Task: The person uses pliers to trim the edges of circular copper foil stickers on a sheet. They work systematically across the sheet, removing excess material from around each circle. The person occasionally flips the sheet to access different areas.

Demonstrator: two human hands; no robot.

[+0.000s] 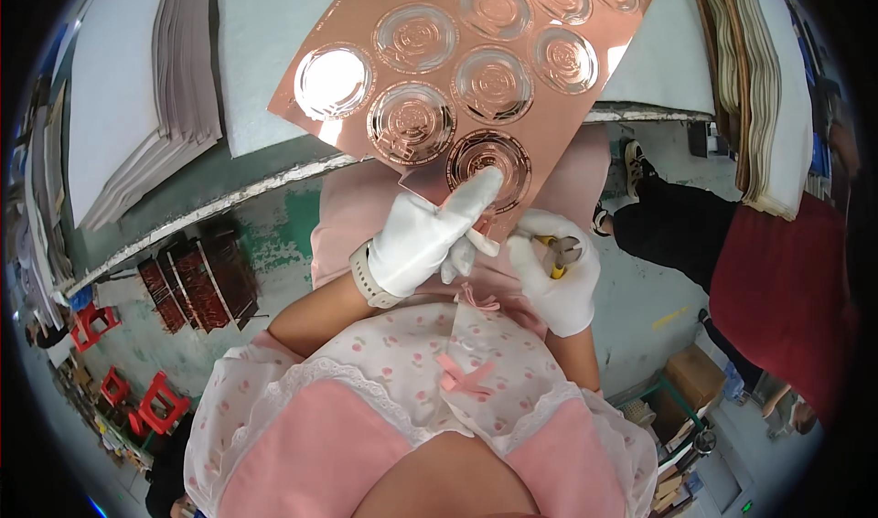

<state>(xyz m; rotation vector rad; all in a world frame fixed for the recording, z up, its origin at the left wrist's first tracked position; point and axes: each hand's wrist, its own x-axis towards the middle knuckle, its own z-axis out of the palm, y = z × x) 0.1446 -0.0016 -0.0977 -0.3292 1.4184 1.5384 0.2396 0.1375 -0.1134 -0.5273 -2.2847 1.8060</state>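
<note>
A thin, shiny copper-coloured sheet (pixel 547 136) with rows of round embossed medallions tilts up in front of me, its near corner overhanging the table edge. My left hand (pixel 412 244), in a white glove, grips that near corner. One of its digits lies over the lowest medallion (pixel 487 148), while other fingers curl below the edge. Beside the corner, my right hand (pixel 560 289), also gloved in white, is closed around small cutting pliers (pixel 563 251) with yellow handles. Their metal jaws show above the fingers, apart from the sheet. Most of the handles are hidden in the palm.
Layered stacks of sheets stand on the table at the left (pixel 183 88) and right (pixel 745 79). The table edge (pixel 265 181) crosses in front of me. A person in dark red (pixel 777 280) is close on the right. Red stools (pixel 165 404) and a rack (pixel 206 280) stand lower left.
</note>
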